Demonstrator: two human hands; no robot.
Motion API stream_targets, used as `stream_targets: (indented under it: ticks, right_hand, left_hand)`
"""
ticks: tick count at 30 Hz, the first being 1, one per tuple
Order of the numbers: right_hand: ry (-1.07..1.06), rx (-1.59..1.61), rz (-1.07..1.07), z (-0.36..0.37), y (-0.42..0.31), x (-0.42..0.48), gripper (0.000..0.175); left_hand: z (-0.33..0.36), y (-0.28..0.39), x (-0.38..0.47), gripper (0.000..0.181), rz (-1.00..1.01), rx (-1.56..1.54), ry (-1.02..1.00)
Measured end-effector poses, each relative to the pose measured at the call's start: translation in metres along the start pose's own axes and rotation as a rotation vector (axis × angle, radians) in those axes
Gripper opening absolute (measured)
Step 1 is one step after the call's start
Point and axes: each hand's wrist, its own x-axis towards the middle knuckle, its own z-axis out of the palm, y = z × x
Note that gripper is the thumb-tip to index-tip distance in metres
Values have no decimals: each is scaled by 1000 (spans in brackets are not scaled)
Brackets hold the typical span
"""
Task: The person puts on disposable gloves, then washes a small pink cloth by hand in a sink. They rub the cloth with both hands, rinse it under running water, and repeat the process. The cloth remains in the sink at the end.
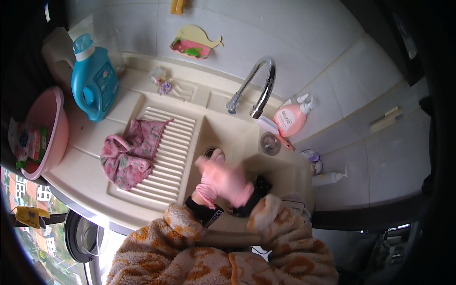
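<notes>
My left hand [211, 174], in a pink glove bunched at the wrist, is over the sink basin [222, 131] with its fingers near the drain [211, 152]. My right hand [239, 187] looks gloved in pink too and overlaps or presses against the left one. Motion blur hides where one hand ends and the other begins, and whether anything lies between them. Black bands [205, 212] circle both wrists below fluffy orange-and-white sleeves [292, 228]. The chrome faucet [269, 78] arches above the basin; no water shows under its spout.
A pink patterned cloth [133, 153] lies partly on the ribbed drainboard [174, 153]. To the left stand a blue detergent bottle [95, 82] and a pink basin [58, 131] holding packages. A pink pump bottle [290, 119], a white brush [268, 124] and a white pump bottle [326, 179] line the right edge.
</notes>
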Motion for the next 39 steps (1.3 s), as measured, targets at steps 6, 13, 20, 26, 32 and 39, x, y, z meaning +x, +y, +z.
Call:
stream_targets:
  ticks: [6,13,20,26,32,39]
  right_hand:
    - [105,-234,-341,-6,23,2,23]
    - [290,-74,-181,-11,-2,7,15]
    - [319,-168,-71,-16,-1,5,21]
    - [257,-218,-296,-3,12,-5,24]
    - [311,608,230,-42,47,3,34]
    - [365,882,222,-65,14,-18,53]
  left_hand:
    - [-14,-12,1,25,-302,-164,103]
    - [-2,-13,-1,24,-376,53,224]
    - [-5,-9,3,26,-409,-131,257]
    - [4,6,5,24,-282,219,104]
    - [60,37,4,40,-490,-333,199]
    - [81,54,5,51,-298,72,302]
